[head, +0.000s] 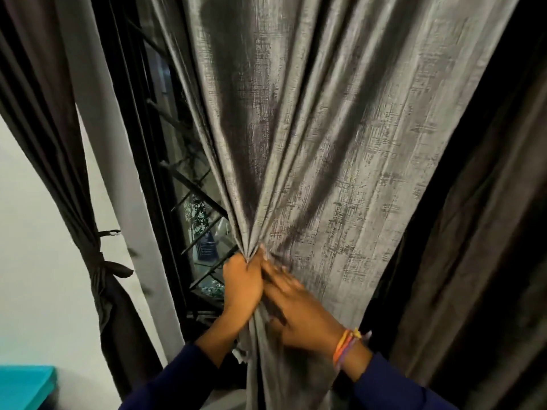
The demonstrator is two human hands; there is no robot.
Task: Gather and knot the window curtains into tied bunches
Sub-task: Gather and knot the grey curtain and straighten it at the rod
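The silver-grey textured fabric curtain (340,143) hangs down the middle of the view, its folds fanning out above and converging to a tight neck at about 6 o'clock from the picture's centre. That neck exists because the left hand (241,284) is clamped round the gathered cloth, fingers curled about the bunch, holding the pleats together so they do not spread again. The right hand (299,306), wearing orange and purple thread wristbands (346,346), lies just beside it at 4 o'clock with fingers fairly straight against the cloth; it is blurred, so whether it pinches a fold I cannot tell. It seems placed to sweep the loose right-hand width into the bunch, which looks only partly gathered, with no knot yet.

At 9 o'clock a dark brown curtain (59,143) is already cinched with a tie (102,263), probably the finished pattern. Between them shows the black window grille (189,184). Another dark curtain (479,232) hangs at 3 o'clock.
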